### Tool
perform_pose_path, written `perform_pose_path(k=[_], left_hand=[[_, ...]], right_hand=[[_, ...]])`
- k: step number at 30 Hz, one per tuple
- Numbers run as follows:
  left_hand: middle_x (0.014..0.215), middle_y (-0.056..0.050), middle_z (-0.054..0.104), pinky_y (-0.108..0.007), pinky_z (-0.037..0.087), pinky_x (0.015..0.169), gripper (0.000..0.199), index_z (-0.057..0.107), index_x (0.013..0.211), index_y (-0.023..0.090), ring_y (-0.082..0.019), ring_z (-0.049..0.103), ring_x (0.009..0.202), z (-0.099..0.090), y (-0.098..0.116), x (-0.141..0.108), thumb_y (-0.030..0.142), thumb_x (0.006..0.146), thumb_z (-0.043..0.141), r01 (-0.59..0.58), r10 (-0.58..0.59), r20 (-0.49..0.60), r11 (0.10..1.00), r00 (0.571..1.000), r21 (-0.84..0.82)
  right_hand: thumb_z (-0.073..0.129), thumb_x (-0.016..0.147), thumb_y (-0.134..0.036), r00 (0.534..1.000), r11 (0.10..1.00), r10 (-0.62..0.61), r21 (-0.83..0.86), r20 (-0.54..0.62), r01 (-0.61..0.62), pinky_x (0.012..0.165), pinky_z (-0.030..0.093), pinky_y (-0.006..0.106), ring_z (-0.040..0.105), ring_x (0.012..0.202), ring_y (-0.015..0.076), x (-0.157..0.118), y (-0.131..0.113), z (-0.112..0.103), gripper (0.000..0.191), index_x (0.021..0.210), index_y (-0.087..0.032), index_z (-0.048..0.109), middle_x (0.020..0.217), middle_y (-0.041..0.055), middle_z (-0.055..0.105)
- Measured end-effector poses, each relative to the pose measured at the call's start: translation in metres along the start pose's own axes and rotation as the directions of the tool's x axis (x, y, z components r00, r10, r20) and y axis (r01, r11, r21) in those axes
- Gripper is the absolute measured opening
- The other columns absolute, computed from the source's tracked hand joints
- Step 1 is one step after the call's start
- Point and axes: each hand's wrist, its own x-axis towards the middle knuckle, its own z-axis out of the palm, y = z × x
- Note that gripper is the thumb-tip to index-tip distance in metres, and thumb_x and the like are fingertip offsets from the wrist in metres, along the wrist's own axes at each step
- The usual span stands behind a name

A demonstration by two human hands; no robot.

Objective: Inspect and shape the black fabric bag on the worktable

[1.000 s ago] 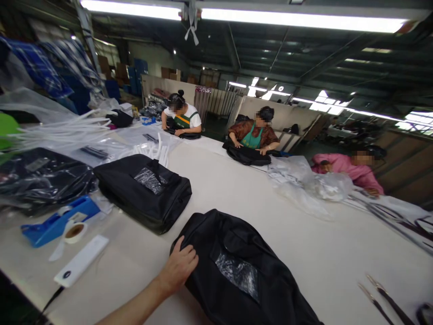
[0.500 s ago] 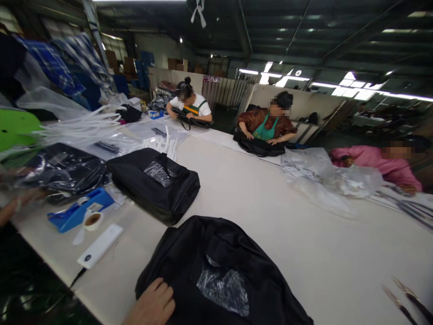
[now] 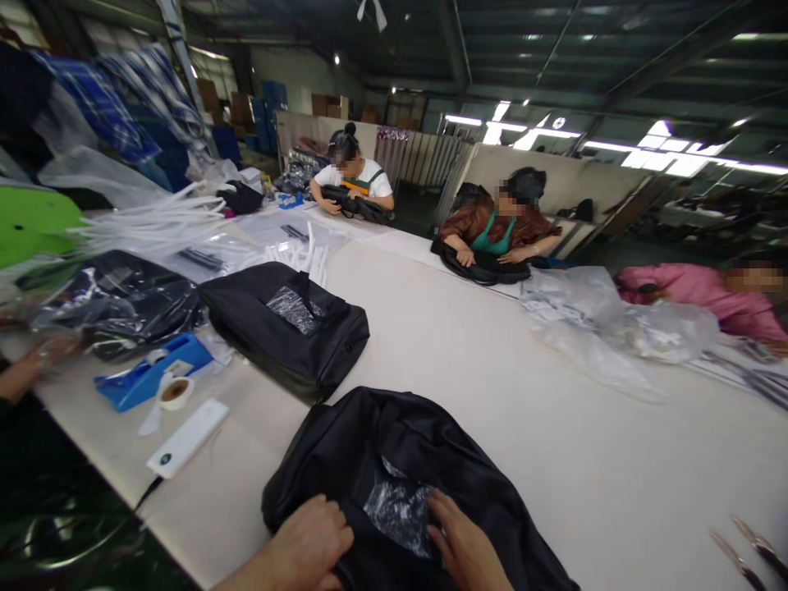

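Note:
A black bag (image 3: 455, 443) lies on the table right in front of me, with a crinkled clear plastic window (image 3: 394, 505) on its top side. My left hand (image 3: 315, 535) is closed on the fabric left of the window, fingers curled down and their tips partly hidden. On the window's right edge rests my right hand (image 3: 465, 542), its thumb and fingers apart, touching the plastic. A second black bag (image 3: 283, 328) with a similar window lies farther off to the left.
Left of me are a blue tape dispenser (image 3: 153, 373), a tape roll (image 3: 176, 393) and a white corded device (image 3: 188, 439). Pliers-like tools (image 3: 742, 550) lie at the right. Across the pale table (image 3: 443, 353), co-workers handle black bags. Another person's hand (image 3: 46, 357) works at far left.
My right hand has come into view and onto the plastic window. My left hand has shifted right along the bag. The camera view has moved slightly.

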Motion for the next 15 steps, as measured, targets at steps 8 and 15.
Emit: perform_pose_path(k=[8,15], left_hand=[[0.109,-0.010,0.066,-0.046,0.043,0.104,0.033,0.064,0.101,0.017,-0.028,0.059,0.108,0.015,-0.004,-0.002,0.040,0.078,0.073,-0.052,0.053,-0.061,0.998,0.997,0.019],[0.133,-0.016,0.058,-0.049,0.035,0.110,0.060,0.052,0.131,0.018,-0.031,0.051,0.123,0.028,-0.007,-0.012,0.048,0.083,0.068,-0.228,0.242,-0.159,0.968,0.957,0.105]], right_hand=[[0.044,0.080,0.000,0.998,0.998,0.056,-0.014,-0.006,-0.056,0.076,0.057,0.034,0.071,0.084,0.0256,0.085,-0.016,-0.016,0.036,0.098,-0.018,0.070,0.100,0.0116,0.073],[0.036,0.094,-0.028,0.841,0.813,0.490,0.469,-0.229,-0.346,0.071,0.061,0.037,0.069,0.070,0.0201,0.144,0.097,-0.148,0.025,0.083,-0.015,0.055,0.069,0.0071,0.065]])
